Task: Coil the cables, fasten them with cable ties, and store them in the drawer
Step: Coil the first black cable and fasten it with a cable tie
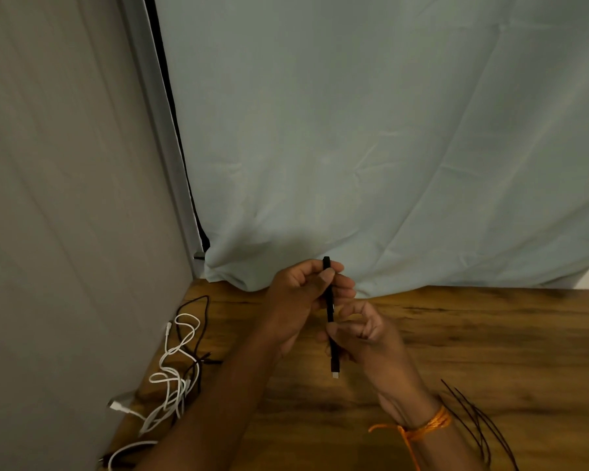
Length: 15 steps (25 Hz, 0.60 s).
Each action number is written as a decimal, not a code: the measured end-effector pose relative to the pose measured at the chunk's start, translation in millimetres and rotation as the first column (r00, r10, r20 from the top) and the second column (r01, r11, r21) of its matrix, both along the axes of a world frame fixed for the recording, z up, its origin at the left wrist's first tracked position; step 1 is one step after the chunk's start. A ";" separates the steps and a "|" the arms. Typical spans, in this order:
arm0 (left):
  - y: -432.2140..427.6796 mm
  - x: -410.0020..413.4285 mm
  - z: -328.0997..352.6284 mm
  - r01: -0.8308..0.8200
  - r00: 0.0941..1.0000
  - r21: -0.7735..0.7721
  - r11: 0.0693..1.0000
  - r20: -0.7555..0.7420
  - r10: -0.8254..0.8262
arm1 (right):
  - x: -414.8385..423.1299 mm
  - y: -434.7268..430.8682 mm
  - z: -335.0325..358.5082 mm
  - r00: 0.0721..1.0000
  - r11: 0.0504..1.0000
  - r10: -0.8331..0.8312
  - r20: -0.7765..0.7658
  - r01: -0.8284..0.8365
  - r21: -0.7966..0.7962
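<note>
Above the wooden table (473, 338), both hands hold a folded black cable (329, 311) upright. My left hand (303, 297) grips its upper part, with the bundle's top end poking out above the fingers. My right hand (361, 331) pinches the lower part, and a plug with a light tip hangs below it. Several thin black cable ties (480, 426) lie on the table beside my right wrist. A tangle of white cables (170, 375) and loose black cable (199, 334) lies at the table's left edge.
A pale blue cloth (371, 147) hangs behind the table and drapes onto its far edge. A grey wall panel (65, 198) stands close along the left. An orange thread is tied round my right wrist. No drawer is in view.
</note>
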<state>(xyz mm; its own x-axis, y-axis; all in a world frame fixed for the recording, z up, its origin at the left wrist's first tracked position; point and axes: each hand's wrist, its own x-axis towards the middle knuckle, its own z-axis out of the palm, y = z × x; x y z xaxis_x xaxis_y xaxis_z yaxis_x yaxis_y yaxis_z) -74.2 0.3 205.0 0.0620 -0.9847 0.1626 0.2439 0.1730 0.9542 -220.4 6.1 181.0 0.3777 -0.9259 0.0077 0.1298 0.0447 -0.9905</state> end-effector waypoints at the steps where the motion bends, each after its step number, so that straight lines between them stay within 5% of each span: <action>1: 0.3 -0.4 -0.2 -0.005 1.000 0.003 1.000 -0.001 0.005 | -0.8 1.9 0.5 1.000 1.000 -0.003 0.000 0.003 -0.003; 7: -0.4 1.8 2.3 -0.050 0.998 -0.015 0.999 0.049 0.051 | -10.4 10.6 5.9 0.997 0.997 0.064 -0.031 -0.066 -0.049; 11: -1.2 1.8 4.8 -0.062 0.993 -0.026 0.998 0.097 0.064 | -8.1 12.5 9.7 0.976 0.965 0.067 -0.206 -0.116 -0.235; 15: 1.7 2.5 5.7 -0.039 0.987 -0.028 0.999 0.153 0.042 | -4.2 7.4 12.1 0.977 0.913 -0.018 -0.210 -0.070 -0.401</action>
<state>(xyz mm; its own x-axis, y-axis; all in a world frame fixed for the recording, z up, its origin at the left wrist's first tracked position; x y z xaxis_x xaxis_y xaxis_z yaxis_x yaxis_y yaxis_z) -71.6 2.1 210.7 0.0743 -0.9774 0.1977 0.0876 0.2039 0.9751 -224.5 13.5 193.0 0.4354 -0.8492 0.2989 -0.0735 -0.3645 -0.9283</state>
